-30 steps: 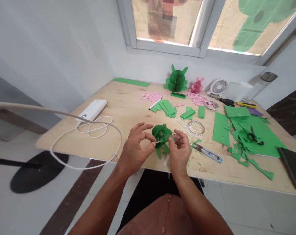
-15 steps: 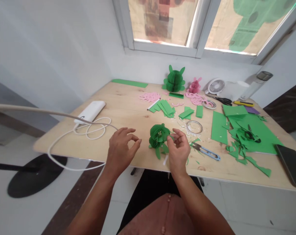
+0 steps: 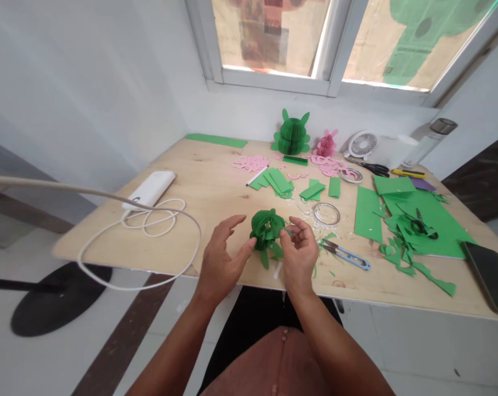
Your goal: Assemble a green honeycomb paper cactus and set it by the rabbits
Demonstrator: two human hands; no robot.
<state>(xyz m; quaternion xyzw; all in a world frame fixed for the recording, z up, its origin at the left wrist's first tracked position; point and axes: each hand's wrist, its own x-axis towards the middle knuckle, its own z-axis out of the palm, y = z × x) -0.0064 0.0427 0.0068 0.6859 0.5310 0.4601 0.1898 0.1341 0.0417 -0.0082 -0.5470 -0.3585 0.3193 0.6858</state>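
A small green paper honeycomb figure (image 3: 267, 228) with layered folds stands near the front edge of the table. My right hand (image 3: 299, 253) pinches its right side between thumb and forefinger, the other fingers curled. At its left is my left hand (image 3: 224, 258), open, fingers and thumb apart; the thumb tip is close to the lower left folds, and I cannot tell whether it touches. A white paper strip (image 3: 278, 269) lies just below the figure. Blue-handled thread snips (image 3: 348, 256) lie to the right of my right hand.
Behind stand a larger green honeycomb figure (image 3: 292, 135) and a pink one (image 3: 326, 144). Tape rolls (image 3: 326, 214), green paper pieces (image 3: 278, 182) and pink scraps (image 3: 250, 163) lie around. A white power strip (image 3: 150, 188) with its looping cable is at left, a phone (image 3: 488, 278) at right.
My left hand has moved right, from beside the cable to the left side of the green figure, its fingers spreading. The right hand keeps its pinch. The view has shifted slightly.
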